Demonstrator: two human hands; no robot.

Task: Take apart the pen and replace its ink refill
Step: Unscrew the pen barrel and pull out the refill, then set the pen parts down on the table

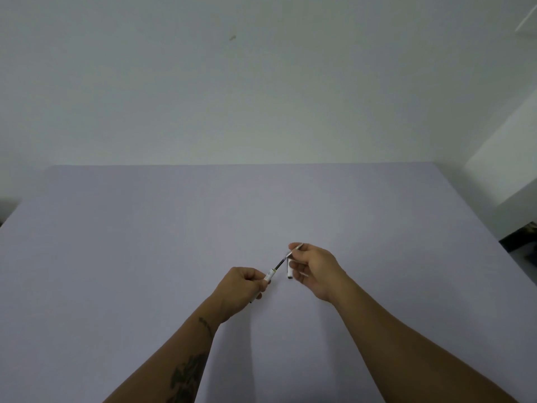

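Observation:
My left hand grips a white pen barrel above the middle of the table. A thin dark ink refill sticks out of the barrel's open end and slants up to the right. My right hand pinches the refill's upper end near its tip. The same hand also holds a short white pen piece, which hangs down below the fingers. The barrel's lower end is hidden inside my left fist.
A pale lilac table fills the lower half of the view, against a white wall. The table's right edge drops to a dark floor area.

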